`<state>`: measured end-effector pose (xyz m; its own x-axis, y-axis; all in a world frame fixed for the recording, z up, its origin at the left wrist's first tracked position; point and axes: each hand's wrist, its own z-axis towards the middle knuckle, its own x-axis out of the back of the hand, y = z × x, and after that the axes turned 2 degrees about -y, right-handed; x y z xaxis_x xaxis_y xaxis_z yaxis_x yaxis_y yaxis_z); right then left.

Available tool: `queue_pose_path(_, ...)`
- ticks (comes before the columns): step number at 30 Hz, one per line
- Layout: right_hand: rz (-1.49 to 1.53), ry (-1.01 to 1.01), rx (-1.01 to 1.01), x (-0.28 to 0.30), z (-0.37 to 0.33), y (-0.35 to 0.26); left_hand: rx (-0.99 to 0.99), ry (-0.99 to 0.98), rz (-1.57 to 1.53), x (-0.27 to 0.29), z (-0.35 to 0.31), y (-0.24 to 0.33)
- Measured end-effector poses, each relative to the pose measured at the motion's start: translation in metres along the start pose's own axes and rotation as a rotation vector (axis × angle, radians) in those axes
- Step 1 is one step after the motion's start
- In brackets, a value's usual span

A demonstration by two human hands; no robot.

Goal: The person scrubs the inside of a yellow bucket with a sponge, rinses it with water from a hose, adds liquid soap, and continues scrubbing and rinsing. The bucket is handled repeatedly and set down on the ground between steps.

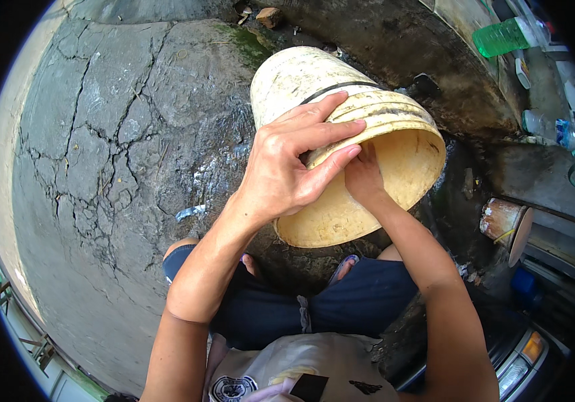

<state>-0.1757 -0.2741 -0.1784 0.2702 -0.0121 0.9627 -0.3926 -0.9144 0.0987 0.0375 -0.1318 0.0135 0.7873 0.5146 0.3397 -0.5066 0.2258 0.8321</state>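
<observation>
A dirty cream plastic bucket [314,77] is tipped on its side, its open mouth facing me and to the right. My left hand [291,161] grips the near rim from outside, fingers curled over the ribbed lip and the black band. My right hand [364,177] reaches into the mouth, fingers pressed against the inner wall just below the rim; its fingertips are partly hidden by my left hand. I am crouched, with my knees in dark blue shorts [361,298] right under the bucket.
Cracked, wet grey concrete [99,147] spreads to the left. A dark drain channel [401,47] runs behind the bucket. A green plastic bottle [502,37] lies top right, a rusty tin can [505,224] at right, and a vehicle's headlight [529,352] at lower right.
</observation>
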Motion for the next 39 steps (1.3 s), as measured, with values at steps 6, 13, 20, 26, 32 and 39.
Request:
queue_pose_path(6, 0.786, -0.01, -0.072, -0.022, 0.035, -0.112, -0.041, 0.004, -0.008, -0.011, 0.005, 0.001)
queue_pose_path(13, 0.264, -0.133, 0.258, 0.052, -0.1, -0.004, -0.022, -0.04, -0.059, -0.013, 0.009, 0.004)
queue_pose_path(20, 0.898, -0.064, -0.072, 0.009, -0.006, -0.074, -0.038, 0.048, -0.021, -0.025, 0.01, 0.003)
queue_pose_path(26, 1.013, -0.066, 0.094, 0.076, -0.08, -0.108, 0.04, 0.073, -0.068, -0.004, 0.013, -0.004)
queue_pose_path(32, 0.245, -0.26, -0.067, 0.091, -0.087, -0.042, -0.013, 0.081, -0.006, -0.023, 0.012, 0.009)
queue_pose_path(39, 0.898, 0.197, 0.133, 0.093, -0.079, -0.139, 0.106, 0.089, -0.044, -0.016, 0.012, -0.001)
